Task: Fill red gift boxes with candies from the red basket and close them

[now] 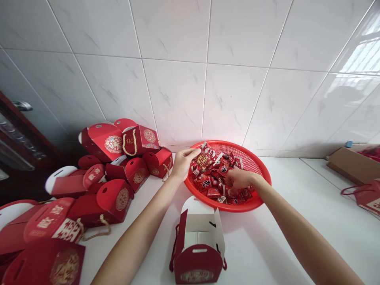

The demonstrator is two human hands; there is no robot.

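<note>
My left hand (182, 162) is closed at the left rim of a red plastic basket (258, 168), its fingers pinching a red wrapped packet (204, 155) with white and gold print. Inside the basket lies a heap of small red wrapped candies (213, 178). My right hand (238, 180) reaches down into this heap with curled fingers; the fingertips are partly hidden, so what they hold cannot be made out. In front of the basket stands an open dark red gift box (198, 257), its white inside showing, with cord handles at its sides.
Several red gift boxes (109, 202), some with rope handles, crowd the left of the white counter (252, 245). To the right are a brown cardboard box (344, 162) and a red bag (368, 196). A tiled wall (178, 95) rises behind the basket.
</note>
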